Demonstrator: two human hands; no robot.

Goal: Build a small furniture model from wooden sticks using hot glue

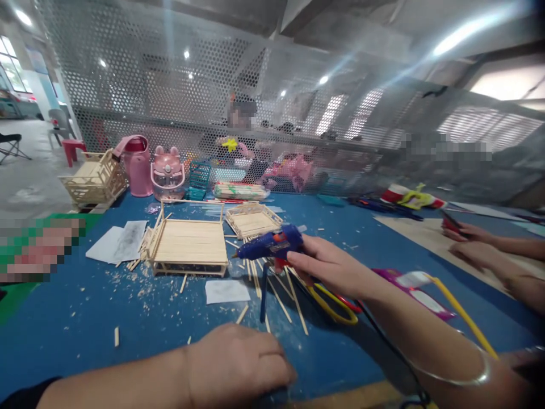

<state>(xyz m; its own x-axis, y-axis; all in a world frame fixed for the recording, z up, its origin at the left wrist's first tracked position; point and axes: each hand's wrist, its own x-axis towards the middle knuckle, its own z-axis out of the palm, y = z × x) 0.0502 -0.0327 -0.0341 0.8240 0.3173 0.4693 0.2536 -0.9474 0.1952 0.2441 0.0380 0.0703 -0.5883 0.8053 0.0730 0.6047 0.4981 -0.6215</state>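
My right hand point(330, 264) is wrapped around the handle of a blue hot glue gun point(272, 243), whose nozzle points left. The gun is above loose wooden sticks point(281, 295), near a small bed-like model point(189, 241) built of such sticks. At the near side of the table lies my left hand point(238, 360), fingers curled under, its back towards me. Whatever it may hold is hidden. Beyond it a small white paper point(227, 291) lies flat. Yellow-handled scissors point(334, 307) lie below my right hand.
Behind the model stand a second stick frame point(253, 220), a pink bottle point(138, 170) and a clear pink-lidded jug point(168, 176). A perforated metal screen point(170, 85) closes off the back. At right, another person's hands point(472, 241) hold a dark red-and-black object. The gun's cord point(387, 341) runs towards me.
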